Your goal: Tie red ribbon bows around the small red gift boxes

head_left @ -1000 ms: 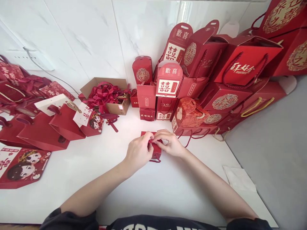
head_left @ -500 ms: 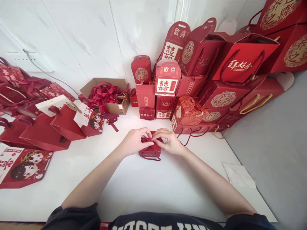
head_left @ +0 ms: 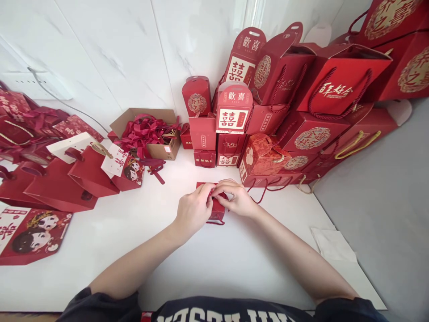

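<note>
1. While facing the white table (head_left: 187,268), has a stack of red gift boxes (head_left: 311,134) at the back right
2. At the left, has a row of red peaked boxes (head_left: 62,188)
3. At the back, has a cardboard box (head_left: 172,150) heaped with dark red ribbons (head_left: 142,134)
4. With the left hand (head_left: 192,212), pinches red ribbon (head_left: 212,192) between thumb and fingers
5. With the right hand (head_left: 237,200), pinches it too, just beside the left
6. Has the small red box (head_left: 217,211) sitting mid-table, directly under both hands
7. Hides most of the ribbon
</note>
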The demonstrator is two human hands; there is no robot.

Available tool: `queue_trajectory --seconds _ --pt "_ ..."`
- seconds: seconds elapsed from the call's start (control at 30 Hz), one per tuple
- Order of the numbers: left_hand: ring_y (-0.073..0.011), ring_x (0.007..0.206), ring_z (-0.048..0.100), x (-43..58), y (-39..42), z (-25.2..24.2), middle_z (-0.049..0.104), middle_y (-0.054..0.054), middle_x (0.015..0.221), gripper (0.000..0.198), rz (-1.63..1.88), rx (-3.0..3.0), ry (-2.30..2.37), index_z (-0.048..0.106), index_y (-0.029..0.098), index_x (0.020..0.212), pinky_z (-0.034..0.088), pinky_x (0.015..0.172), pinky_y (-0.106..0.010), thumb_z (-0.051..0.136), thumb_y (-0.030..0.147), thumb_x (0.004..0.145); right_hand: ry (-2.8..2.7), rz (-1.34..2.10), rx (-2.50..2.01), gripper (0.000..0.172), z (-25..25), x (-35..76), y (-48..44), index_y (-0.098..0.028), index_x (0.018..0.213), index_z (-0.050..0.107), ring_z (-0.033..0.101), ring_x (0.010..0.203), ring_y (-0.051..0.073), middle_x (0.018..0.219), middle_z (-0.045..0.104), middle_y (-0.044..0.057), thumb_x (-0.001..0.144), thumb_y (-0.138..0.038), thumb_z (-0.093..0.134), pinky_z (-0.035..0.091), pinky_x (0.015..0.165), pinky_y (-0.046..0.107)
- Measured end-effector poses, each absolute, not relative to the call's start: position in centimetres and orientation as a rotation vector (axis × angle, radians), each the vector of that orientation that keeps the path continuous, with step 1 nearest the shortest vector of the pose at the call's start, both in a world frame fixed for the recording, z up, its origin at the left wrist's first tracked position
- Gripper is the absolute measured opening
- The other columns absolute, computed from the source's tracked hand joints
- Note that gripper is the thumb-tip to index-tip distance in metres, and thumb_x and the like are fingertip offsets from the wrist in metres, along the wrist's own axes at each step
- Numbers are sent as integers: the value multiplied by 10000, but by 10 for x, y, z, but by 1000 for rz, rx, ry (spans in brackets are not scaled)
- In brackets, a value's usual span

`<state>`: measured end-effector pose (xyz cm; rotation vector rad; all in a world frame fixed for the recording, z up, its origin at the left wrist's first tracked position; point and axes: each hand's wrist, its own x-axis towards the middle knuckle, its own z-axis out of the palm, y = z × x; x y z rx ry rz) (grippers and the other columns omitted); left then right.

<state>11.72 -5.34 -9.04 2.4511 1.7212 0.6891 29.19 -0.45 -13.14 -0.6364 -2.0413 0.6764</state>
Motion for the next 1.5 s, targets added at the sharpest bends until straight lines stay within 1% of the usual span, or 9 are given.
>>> queue_trajectory --seconds 0.33,0.5,0.6,0.77,0.87,1.0,1.1,1.27,1.5 --pt "-153 733 632 110 -45 -86 649 -24 898 124 669 2464 1667 604 184 839 487 643 -266 517 96 835 -2037 730 -674 74 -122 292 -10 -230 967 629 617 903 199 926 674 51 917 -256 582 474 895 399" --pt "-104 757 637 99 -43 -97 639 -17 1006 154 902 2548 1562 662 220 876 478 612 -210 518 172 895 -1903 855 -909 201 -121 291 -9 -236 906 686 543 1148 218 1147 606 83 957 -329 515 400 1033 439" --pt "-85 731 632 90 -40 -104 632 -16 938 171 1011 2653 1465 695 233 872 473 599 -191 530 211 910 -1885 1018 -973 164 -122 288 -7 -249 922 728 519 1226 238 1223 601 83 911 -335 590 365 1080 466" --pt "-74 610 580 77 -31 -108 632 6 788 185 1075 2904 1159 708 251 837 465 568 -202 543 208 909 -1836 1306 -873 144 -118 286 -6 -234 933 750 596 1152 234 1188 659 66 869 -309 646 432 1042 416" --pt "-107 680 633 72 -28 -107 667 0 805 149 1037 3033 979 696 252 888 499 619 -229 560 194 902 -1841 1368 -874 131 -113 288 -6 -213 889 741 649 1027 223 1104 691 57 857 -302 650 492 959 391" --pt "-160 902 679 69 -23 -104 693 -20 890 165 848 3062 767 680 265 935 551 797 -294 544 176 909 -1874 1342 -889 108 -111 290 -7 -205 847 703 643 1029 212 1103 688 44 854 -297 648 478 972 382" --pt "-160 920 675 69 -20 -101 697 -16 911 176 783 3072 730 671 281 947 542 879 -348 541 169 908 -1907 1288 -899 92 -114 289 -8 -211 852 676 613 1111 217 1140 674 46 869 -286 626 452 1007 399" --pt "-166 899 652 71 -19 -101 680 -19 872 131 941 3110 732 668 260 903 520 810 -335 574 169 891 -1960 1139 -955 46 -114 287 -12 -215 836 657 490 1298 236 1275 616 80 845 -191 618 356 1099 452" --pt "-138 805 619 73 -20 -98 679 -24 869 135 970 2897 875 671 225 870 507 736 -280 558 153 889 -2005 1007 -940 46 -99 296 -14 -219 857 631 413 1361 230 1413 505 94 857 -195 591 312 1124 473"
